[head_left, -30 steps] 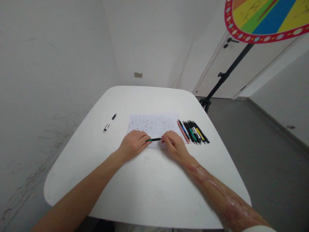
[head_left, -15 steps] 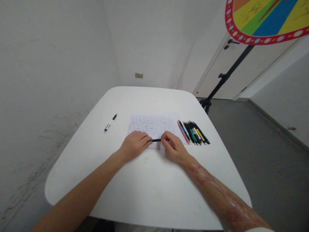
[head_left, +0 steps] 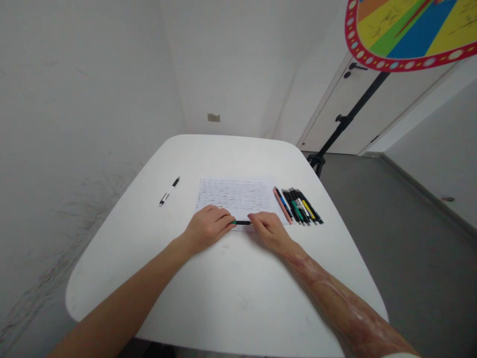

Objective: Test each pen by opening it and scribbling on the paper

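Observation:
Both of my hands rest on the white table (head_left: pixel 231 293) at the near edge of a sheet of paper (head_left: pixel 234 195) covered in handwriting. Between them lies a black pen with a green band (head_left: pixel 242 223), held level. My left hand (head_left: pixel 206 228) pinches its left end with curled fingers. My right hand (head_left: pixel 270 229) pinches its right end the same way. Most of the pen is hidden inside the fingers.
A row of several pens (head_left: pixel 298 205) lies just right of the paper. One black-and-white pen (head_left: pixel 169 191) lies alone at the left. A stand (head_left: pixel 337 127) with a colourful wheel (head_left: pixel 410 30) rises beyond the table's right side, before a door (head_left: pixel 357 104).
The two hands and the pen have slid slightly toward me, to the paper's near edge. Less of the pen shows between the fingers now.

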Tool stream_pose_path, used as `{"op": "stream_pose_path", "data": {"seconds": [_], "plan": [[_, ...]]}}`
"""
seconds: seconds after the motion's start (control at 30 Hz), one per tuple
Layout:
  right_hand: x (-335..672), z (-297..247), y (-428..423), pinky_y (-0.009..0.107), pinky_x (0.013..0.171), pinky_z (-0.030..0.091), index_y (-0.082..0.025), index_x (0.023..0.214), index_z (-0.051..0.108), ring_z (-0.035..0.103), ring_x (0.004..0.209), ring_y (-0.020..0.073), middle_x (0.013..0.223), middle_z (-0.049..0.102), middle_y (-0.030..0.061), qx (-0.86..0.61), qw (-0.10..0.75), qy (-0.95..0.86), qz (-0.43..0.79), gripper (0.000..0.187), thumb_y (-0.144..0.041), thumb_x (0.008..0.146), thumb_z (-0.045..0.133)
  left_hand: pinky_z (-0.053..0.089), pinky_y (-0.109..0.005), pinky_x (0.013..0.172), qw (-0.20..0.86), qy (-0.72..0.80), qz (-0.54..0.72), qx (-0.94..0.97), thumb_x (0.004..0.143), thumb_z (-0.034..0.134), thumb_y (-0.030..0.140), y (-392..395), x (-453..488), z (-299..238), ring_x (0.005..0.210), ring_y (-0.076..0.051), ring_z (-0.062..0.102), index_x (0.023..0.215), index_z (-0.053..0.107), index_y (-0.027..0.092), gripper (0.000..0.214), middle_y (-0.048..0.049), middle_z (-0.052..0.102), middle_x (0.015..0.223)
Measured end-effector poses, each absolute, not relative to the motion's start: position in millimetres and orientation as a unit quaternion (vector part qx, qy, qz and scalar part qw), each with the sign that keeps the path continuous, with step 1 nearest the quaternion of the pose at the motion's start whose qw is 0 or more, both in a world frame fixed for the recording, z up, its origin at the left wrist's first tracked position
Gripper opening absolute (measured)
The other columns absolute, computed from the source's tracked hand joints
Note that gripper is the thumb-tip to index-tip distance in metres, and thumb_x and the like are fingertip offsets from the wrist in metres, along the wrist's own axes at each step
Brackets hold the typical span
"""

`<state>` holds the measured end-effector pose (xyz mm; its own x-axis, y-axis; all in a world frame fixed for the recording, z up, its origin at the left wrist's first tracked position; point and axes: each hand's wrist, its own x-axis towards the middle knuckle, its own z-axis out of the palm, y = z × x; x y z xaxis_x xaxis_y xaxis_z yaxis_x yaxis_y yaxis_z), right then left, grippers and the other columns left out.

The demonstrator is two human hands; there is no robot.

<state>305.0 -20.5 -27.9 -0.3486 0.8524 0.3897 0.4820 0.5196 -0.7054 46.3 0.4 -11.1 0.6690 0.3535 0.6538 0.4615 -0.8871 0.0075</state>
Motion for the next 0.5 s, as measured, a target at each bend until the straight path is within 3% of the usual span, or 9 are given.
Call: {"op": "stream_pose_path", "data": {"seconds": [0.17,0.37,0.5], "plan": [[304.8,-25.3,-24.2,0.033,0.066,0.034,-0.024,0.080,0.049,0.049,0.068,0.0165,0.073,0.056,-0.0014,-0.414,0.389,-0.783,0.254,0.034,-0.038,0.111,0.051,0.058,-0.035,0.083,0.062,-0.240,-0.345,-0.905,0.115,0.060,0.029,-0.2,46.7,-14.7,0.086,-0.019,0.075,0.111,0.073,0.019,0.017,-0.0046,0.080,0.099],[303.8,-27.3,-23.3,0.033,0.062,0.030,-0.025,0.072,0.040,0.043,0.061,0.0152,0.064,0.048,-0.0035,-0.421,0.384,-0.779,0.263,0.045,-0.040,0.113,0.049,0.061,-0.034,0.081,0.068,-0.243,-0.359,-0.899,0.113,0.065,0.028,-1.2,48.1,-18.6,0.088,-0.019,0.077,0.114,0.076,0.019,0.014,-0.0047,0.082,0.098],[306.3,-33.2,-20.2,0.034,0.060,0.032,-0.025,0.070,0.039,0.042,0.059,0.0158,0.062,0.046,-0.0034,-0.438,0.440,-0.736,0.271,0.049,-0.044,0.115,0.046,0.062,-0.032,0.079,0.067,-0.255,-0.386,-0.884,0.113,0.065,0.031,1.2,47.6,-20.4,0.088,-0.018,0.079,0.119,0.075,0.019,0.017,-0.0046,0.084,0.103]]}}
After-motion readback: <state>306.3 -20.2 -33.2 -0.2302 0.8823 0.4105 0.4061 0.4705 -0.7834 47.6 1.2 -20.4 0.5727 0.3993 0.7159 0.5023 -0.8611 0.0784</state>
